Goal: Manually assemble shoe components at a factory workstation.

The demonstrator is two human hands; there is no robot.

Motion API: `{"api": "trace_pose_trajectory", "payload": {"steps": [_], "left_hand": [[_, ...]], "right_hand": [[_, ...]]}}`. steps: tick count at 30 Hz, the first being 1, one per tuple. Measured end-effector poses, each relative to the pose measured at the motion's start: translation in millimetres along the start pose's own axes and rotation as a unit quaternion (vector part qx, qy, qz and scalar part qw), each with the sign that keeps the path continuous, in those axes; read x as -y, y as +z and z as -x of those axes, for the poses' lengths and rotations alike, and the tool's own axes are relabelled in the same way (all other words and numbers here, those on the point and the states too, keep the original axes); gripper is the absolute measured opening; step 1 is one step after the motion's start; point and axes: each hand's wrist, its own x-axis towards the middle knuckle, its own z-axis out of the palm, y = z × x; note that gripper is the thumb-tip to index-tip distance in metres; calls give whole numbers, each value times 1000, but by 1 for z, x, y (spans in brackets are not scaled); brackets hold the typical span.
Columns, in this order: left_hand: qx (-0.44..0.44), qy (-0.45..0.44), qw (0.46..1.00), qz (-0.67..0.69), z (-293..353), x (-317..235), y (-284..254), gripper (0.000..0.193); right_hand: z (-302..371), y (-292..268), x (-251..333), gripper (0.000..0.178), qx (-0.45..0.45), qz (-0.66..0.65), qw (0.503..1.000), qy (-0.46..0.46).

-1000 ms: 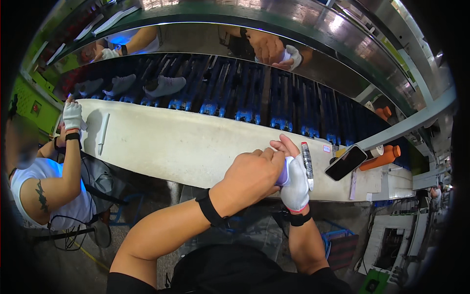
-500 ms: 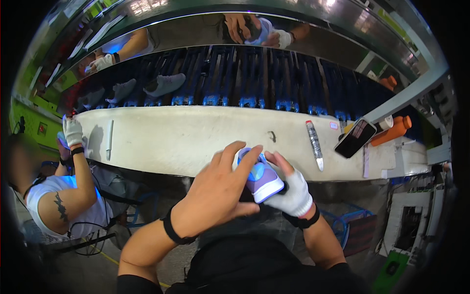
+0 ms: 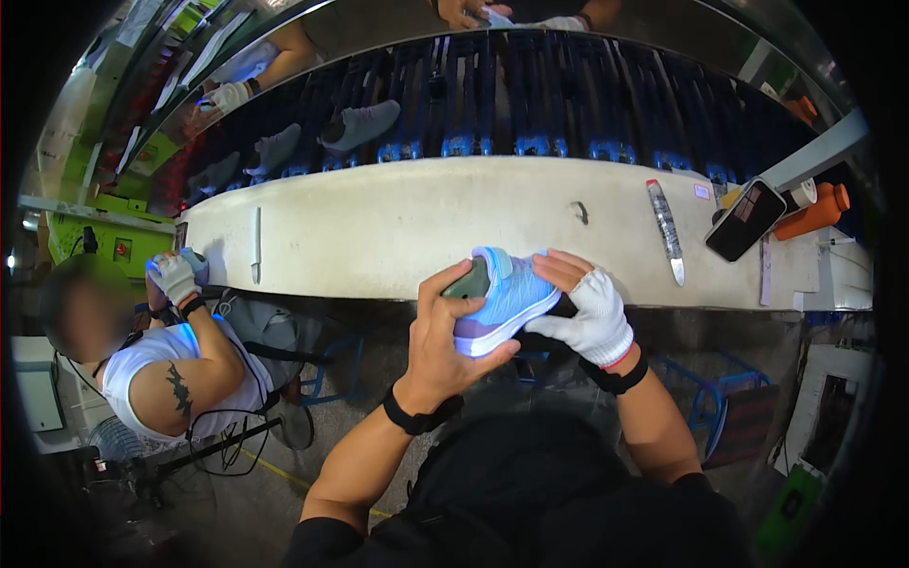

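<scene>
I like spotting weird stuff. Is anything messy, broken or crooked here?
Nothing looks broken or spilled. The left hand and gloved right hand hold a blue shoe tilted over the bench edge. A knife and phone just lie slanted.

Knit-mesh shoe — matt cloth; white cotton glove; worn, matt bench top.

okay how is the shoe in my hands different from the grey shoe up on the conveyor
The shoe in your hands is light blue and lilac with a white sole; the grey shoe is plain grey all over. Yours is held off the workbench, tilted, between your bare left hand and gloved right hand; the grey one lies untouched on the dark conveyor. Yours looks bigger, being nearer the camera. Both are low sneakers.
</scene>
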Motion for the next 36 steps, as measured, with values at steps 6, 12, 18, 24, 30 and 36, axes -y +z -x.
{"api": "trace_pose_trajectory", "payload": {"steps": [6, 12, 18, 24, 30, 36], "left_hand": [[-29, 0, 1000, -4, -1, 9, 0, 70], [36, -71, 985, 152, -2, 19, -20, 100], [134, -147, 971, 129, -7, 21, -31, 122], [103, -158, 974, 123, -1, 21, -28, 99], [92, -146, 979, 105, -1, 19, -28, 91], [70, -165, 976, 126, -13, 2, -36, 87]], "right_hand": [[-7, -3, -6, 68, 0, -27, 1000, -7], [-8, -3, -13, 65, 4, -50, 997, -49], [-15, -4, -21, 72, 20, 11, 998, -57], [-39, 4, -35, 85, 30, 8, 998, -55], [-48, -4, -34, 89, 88, 80, 990, -72], [-22, -17, 2, 84, 106, 107, 989, -5]]}}
